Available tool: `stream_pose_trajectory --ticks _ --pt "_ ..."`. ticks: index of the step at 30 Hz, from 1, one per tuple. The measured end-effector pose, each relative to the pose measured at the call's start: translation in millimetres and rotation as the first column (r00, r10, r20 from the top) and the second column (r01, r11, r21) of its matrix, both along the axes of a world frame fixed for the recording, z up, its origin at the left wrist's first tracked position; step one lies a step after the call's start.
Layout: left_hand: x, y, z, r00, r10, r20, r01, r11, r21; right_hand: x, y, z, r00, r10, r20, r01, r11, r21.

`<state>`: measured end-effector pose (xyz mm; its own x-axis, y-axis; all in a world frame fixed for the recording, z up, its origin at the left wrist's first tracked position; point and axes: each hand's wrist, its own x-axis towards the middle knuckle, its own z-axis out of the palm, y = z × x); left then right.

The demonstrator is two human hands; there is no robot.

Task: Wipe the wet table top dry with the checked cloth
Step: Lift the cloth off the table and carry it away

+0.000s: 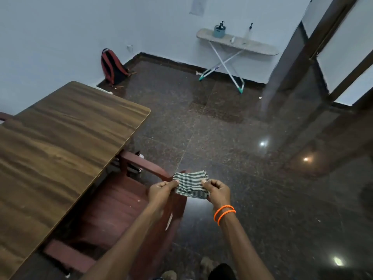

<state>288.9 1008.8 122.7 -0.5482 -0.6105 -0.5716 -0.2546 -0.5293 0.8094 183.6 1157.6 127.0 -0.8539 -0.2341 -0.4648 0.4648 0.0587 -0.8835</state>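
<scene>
The checked cloth [190,183], green and white and folded small, is held in the air between both hands, to the right of the table. My left hand [161,190] pinches its left edge and my right hand [217,190], with orange bands at the wrist, pinches its right edge. The wooden table top [60,150] lies at the left, brown with dark grain, well apart from the cloth. I cannot tell from here which parts of it are wet.
A dark red wooden chair [125,209] stands tucked beside the table, right under my left arm. Farther off are a red backpack [112,66] against the wall, an ironing board [238,44] with bottles, and a dark polished floor [242,158].
</scene>
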Motion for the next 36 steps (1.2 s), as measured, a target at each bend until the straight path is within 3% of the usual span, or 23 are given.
stream_pose_trajectory --ticks 6,16,24,30,36 --pt "-101.1 4.5 -4.2 0.996 0.092 -0.006 -0.091 0.995 0.035 -108.6 2.0 -18.2 0.995 0.098 0.009 -0.098 0.995 0.025" --pt "-229.3 -5.5 35.5 0.970 0.242 0.000 -0.242 0.970 -0.011 -270.9 -35.1 -10.8 0.968 0.249 0.006 -0.249 0.968 0.015" --pt "-334.0 -102.9 11.5 0.929 0.369 -0.027 -0.368 0.929 0.049 -387.2 -151.6 -17.6 0.927 0.375 0.019 -0.376 0.926 0.044" --pt "-405.7 -179.0 15.1 0.881 0.471 -0.038 -0.466 0.880 0.093 -471.0 -253.1 -11.1 0.873 0.485 -0.054 -0.479 0.872 0.105" --pt "-464.6 -275.9 20.1 0.819 0.573 -0.015 -0.572 0.819 0.053 -532.3 -364.0 -8.5 0.838 0.546 -0.022 -0.544 0.837 0.059"
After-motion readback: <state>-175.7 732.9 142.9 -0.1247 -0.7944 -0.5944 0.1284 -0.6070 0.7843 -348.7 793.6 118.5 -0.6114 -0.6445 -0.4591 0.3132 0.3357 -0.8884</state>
